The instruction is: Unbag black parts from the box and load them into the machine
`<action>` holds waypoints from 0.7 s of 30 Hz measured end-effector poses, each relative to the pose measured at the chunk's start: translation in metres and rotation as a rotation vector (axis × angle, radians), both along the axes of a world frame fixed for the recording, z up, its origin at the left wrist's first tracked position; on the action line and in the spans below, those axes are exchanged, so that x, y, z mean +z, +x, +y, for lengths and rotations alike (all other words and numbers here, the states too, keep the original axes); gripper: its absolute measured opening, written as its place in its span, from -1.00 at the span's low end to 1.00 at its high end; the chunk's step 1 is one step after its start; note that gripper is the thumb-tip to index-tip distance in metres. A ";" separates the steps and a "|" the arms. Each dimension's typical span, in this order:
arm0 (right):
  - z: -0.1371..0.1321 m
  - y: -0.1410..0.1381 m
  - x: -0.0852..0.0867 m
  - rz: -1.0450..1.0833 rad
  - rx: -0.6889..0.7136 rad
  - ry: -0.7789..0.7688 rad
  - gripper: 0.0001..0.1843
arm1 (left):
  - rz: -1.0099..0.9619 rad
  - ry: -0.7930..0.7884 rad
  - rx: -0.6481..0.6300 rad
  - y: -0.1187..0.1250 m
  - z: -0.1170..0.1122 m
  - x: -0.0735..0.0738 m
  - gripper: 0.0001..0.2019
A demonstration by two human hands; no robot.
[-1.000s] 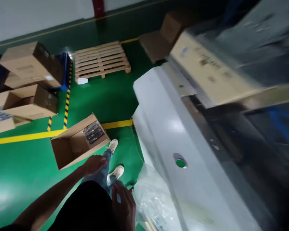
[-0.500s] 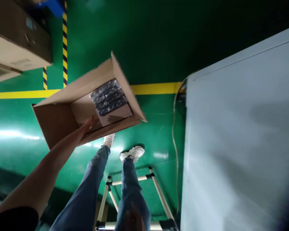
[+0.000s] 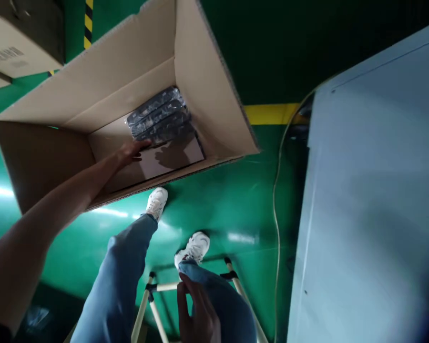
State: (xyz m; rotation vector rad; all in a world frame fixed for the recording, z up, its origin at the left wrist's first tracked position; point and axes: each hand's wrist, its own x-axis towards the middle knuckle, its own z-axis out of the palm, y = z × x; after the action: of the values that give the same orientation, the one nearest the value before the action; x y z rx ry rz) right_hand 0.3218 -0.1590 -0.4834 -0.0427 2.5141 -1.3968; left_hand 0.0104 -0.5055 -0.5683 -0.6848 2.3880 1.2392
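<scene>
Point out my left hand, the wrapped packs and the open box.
Left hand (image 3: 130, 150): head view, on the middle of the hand.
Wrapped packs (image 3: 159, 116): head view, on the middle of the shiny wrapping.
Box (image 3: 211, 88): head view, on the inner face of its right-hand end wall.

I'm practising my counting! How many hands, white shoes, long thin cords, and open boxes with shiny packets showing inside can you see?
Hands: 2 (left hand, right hand)
White shoes: 2 (left shoe, right shoe)
Long thin cord: 1
Open box with shiny packets inside: 1
Total: 6

The packets overlap, so I left them uncounted.
</scene>
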 end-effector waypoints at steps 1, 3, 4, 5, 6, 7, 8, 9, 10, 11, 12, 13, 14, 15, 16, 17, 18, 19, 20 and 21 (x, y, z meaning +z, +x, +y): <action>0.003 -0.004 -0.003 0.025 0.006 -0.013 -0.72 | -0.015 0.034 0.034 -0.007 0.003 0.010 -0.60; 0.007 -0.011 -0.006 0.060 0.006 -0.045 -0.72 | -0.006 0.097 0.105 -0.012 0.009 0.040 -0.53; 0.009 -0.013 -0.006 0.075 0.014 -0.067 -0.72 | 0.032 0.118 0.137 -0.009 0.012 0.060 -0.50; 0.010 -0.014 -0.006 0.091 0.032 -0.086 -0.71 | 0.085 0.132 0.162 -0.001 0.015 0.083 -0.48; 0.011 -0.015 -0.005 0.109 0.053 -0.099 -0.72 | 0.160 0.144 0.192 0.011 0.019 0.107 -0.48; 0.011 -0.015 -0.003 0.133 0.074 -0.105 -0.72 | 0.243 0.153 0.222 0.029 0.024 0.133 -0.48; 0.010 -0.015 0.001 0.161 0.087 -0.110 -0.73 | 0.332 0.167 0.247 0.051 0.031 0.158 -0.50; 0.008 -0.016 0.005 0.190 0.084 -0.117 -0.74 | 0.461 0.192 0.314 0.076 0.040 0.181 -0.50; 0.006 -0.016 0.012 0.216 0.066 -0.129 -0.75 | 0.543 0.204 0.361 0.105 0.051 0.202 -0.50; 0.003 -0.017 0.020 0.233 0.036 -0.150 -0.75 | 0.572 0.209 0.394 0.135 0.064 0.218 -0.50; -0.002 -0.017 0.031 0.234 0.003 -0.183 -0.74 | 0.594 0.204 0.421 0.167 0.078 0.230 -0.52; -0.007 -0.018 0.043 0.217 -0.032 -0.233 -0.70 | 0.588 0.215 0.438 0.199 0.093 0.238 -0.54; -0.013 -0.017 0.057 0.187 -0.066 -0.303 -0.64 | 0.548 0.220 0.438 0.230 0.107 0.242 -0.56; -0.019 -0.017 0.071 0.152 -0.099 -0.390 -0.56 | 0.497 0.221 0.418 0.260 0.122 0.243 -0.57; -0.025 -0.016 0.085 0.114 -0.133 -0.487 -0.49 | 0.464 0.188 0.422 0.288 0.136 0.242 -0.58; -0.030 -0.013 0.098 0.076 -0.168 -0.582 -0.43 | 0.440 0.156 0.420 0.315 0.149 0.240 -0.59; -0.035 -0.010 0.111 0.037 -0.197 -0.662 -0.41 | 0.443 0.140 0.415 0.340 0.160 0.237 -0.60; -0.038 -0.005 0.122 -0.001 -0.216 -0.717 -0.42 | 0.446 0.140 0.405 0.363 0.170 0.235 -0.61; -0.040 0.002 0.131 -0.040 -0.227 -0.744 -0.46 | 0.444 0.154 0.385 0.384 0.178 0.234 -0.63; -0.041 0.010 0.138 -0.074 -0.228 -0.748 -0.50 | 0.433 0.182 0.354 0.402 0.184 0.235 -0.65</action>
State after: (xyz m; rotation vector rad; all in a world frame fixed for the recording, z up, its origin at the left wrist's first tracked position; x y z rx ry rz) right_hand 0.3319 -0.1998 -0.3450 0.1540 1.8443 -2.3000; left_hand 0.4119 -0.3220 -0.3336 -0.8827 2.5072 1.8957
